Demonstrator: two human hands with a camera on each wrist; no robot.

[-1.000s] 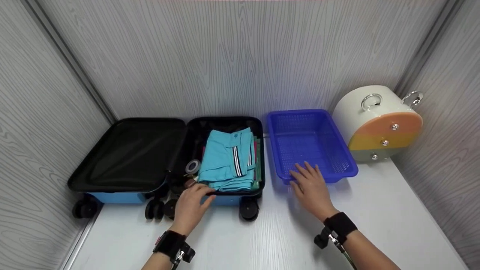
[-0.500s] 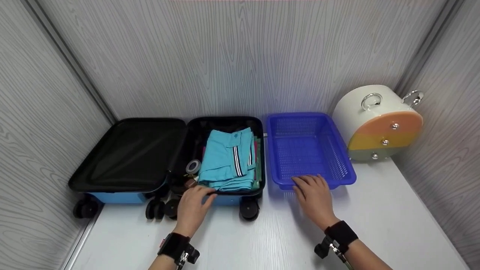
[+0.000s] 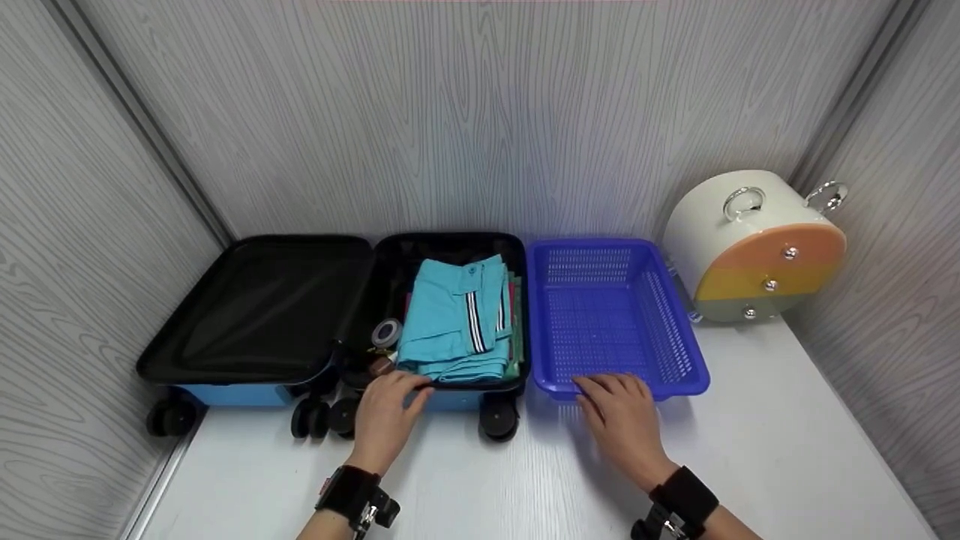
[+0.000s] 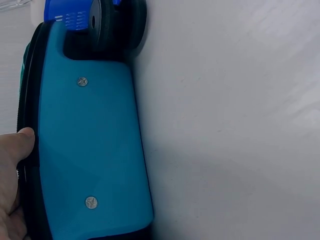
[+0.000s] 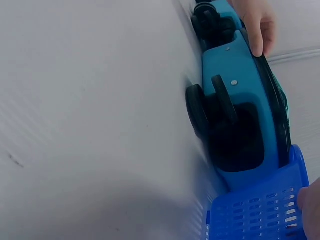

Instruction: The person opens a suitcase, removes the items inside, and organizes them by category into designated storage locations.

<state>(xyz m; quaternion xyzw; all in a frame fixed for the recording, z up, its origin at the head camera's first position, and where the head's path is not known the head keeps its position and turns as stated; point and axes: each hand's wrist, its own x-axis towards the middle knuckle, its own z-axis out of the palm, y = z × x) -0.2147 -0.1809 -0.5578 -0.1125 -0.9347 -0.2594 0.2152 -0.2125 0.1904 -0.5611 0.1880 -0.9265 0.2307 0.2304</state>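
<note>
- Looking down from the head view, the left hand (image 3: 386, 416) is resting on the near rim of the open blue suitcase (image 3: 337, 315), fingers lightly bent over the edge beside the folded teal shirt (image 3: 454, 319); the right hand (image 3: 621, 420) is lying with fingers nearly straight against the near rim of the blue basket (image 3: 616, 319), which is sitting just right of the suitcase on the white bench (image 3: 750, 450). A roll of tape (image 3: 386, 332) is lying beside the shirt, and a white drum-shaped case (image 3: 750, 247) is standing at the far right.
- Showing the left wrist view, the thumb of the left hand (image 4: 12, 170) is pressing the black rim of the suitcase (image 4: 90, 150) shell.
- Showing the right wrist view, a fingertip of the right hand (image 5: 311, 207) is touching the basket (image 5: 255, 215) wall; the left hand (image 5: 255, 22) is curling over the suitcase (image 5: 240, 90) edge, above a wheel (image 5: 197, 112).
</note>
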